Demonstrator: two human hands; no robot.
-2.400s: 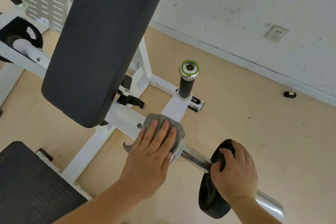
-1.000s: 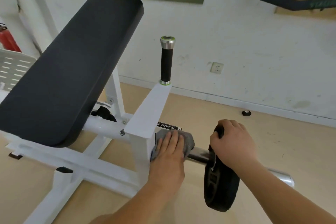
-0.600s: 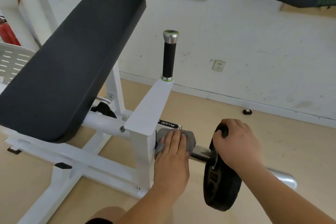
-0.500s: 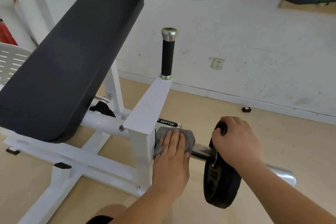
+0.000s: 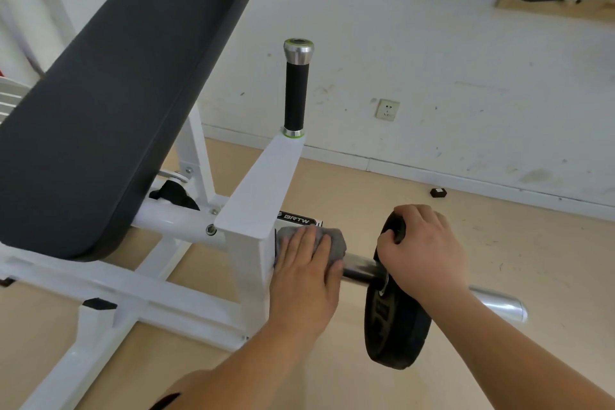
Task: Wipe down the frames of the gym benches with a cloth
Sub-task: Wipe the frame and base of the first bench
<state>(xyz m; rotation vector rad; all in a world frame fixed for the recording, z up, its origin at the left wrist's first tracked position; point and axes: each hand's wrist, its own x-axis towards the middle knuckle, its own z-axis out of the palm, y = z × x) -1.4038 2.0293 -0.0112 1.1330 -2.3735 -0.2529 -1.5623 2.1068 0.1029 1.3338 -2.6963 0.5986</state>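
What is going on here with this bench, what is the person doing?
A person is cleaning a gym bench. The left hand presses a grey cloth flat against the white frame, just where the metal bar comes out. The right hand grips the top edge of a black weight plate that sits on that bar.

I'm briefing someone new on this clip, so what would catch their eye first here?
The big black bench pad fills the upper left, tilted above the white frame. At lower centre the left hand presses a grey cloth flat where the chrome bar meets the frame, while the right hand grips the top rim of a black weight plate on that bar. A black-gripped handle stands upright at centre.
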